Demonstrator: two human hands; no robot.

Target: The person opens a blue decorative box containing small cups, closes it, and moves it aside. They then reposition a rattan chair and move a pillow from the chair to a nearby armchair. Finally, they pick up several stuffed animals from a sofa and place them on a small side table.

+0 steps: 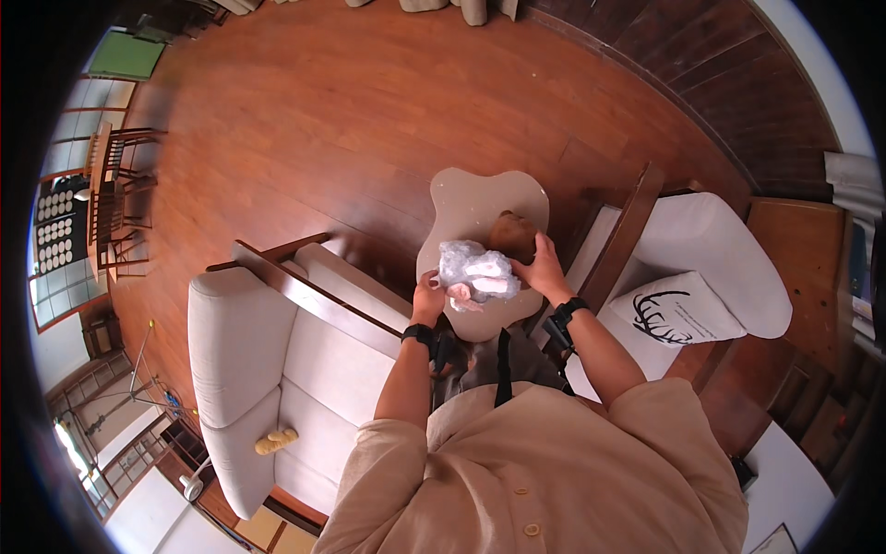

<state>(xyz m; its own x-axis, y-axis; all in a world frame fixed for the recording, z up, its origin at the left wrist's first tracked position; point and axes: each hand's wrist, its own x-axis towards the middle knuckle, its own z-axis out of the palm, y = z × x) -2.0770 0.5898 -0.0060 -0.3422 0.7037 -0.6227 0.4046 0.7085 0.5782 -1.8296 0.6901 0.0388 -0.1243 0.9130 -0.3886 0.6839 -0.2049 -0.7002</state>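
Note:
A fluffy grey plush toy (pixel 460 257) with pink-and-white ears and a pink bow hangs over a low beige table with a wavy outline (pixel 477 190). My left hand (pixel 428 299) grips its left side. On its right side, my right hand (pixel 543 270) holds it near the ears, thumb and fingers partly spread. Just beyond that hand, a brown rounded object (pixel 512 234), perhaps another plush toy, rests on the table. Both wrists wear black bands with small devices.
A pale sofa (pixel 242 332) with a tan plush toy (pixel 275 441) stands at left. At right is a pale armchair (pixel 713 242) with wooden arms and a white cushion (pixel 682 311) printed with antlers. Wooden floor (pixel 311 124) stretches beyond the table; a dining table with chairs (pixel 100 201) is far left.

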